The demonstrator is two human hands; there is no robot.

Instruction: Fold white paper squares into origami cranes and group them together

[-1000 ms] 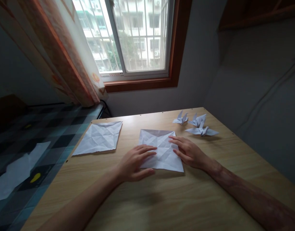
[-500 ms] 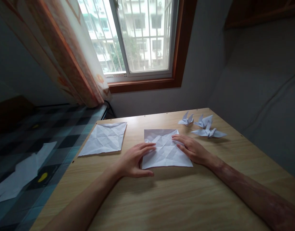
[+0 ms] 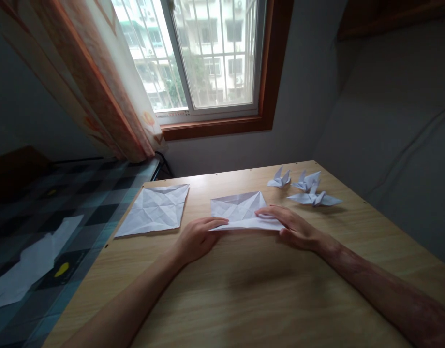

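A creased white sheet of paper (image 3: 233,208) lies on the wooden table between my hands, its near part folded up into a narrow strip along the front. My left hand (image 3: 200,238) grips the left end of that strip, fingers on top and the thumb hidden beneath. At the other end my right hand (image 3: 293,227) has its fingers over the strip and the thumb at the near edge, closed on the paper. Several fold lines meet on the part of the sheet that still lies flat.
Three folded paper cranes (image 3: 313,195) stand at the table's back right. Another creased paper sheet (image 3: 153,210) lies at the left edge of the table (image 3: 244,299). Beside it, a checked bed (image 3: 99,193) bears torn white paper (image 3: 37,261). Behind are a window and curtain.
The sheet's near edge has been lifted and folded away from me, so the sheet is shallower. Both hands have closed on the fold; before, they lay flatter on the paper.
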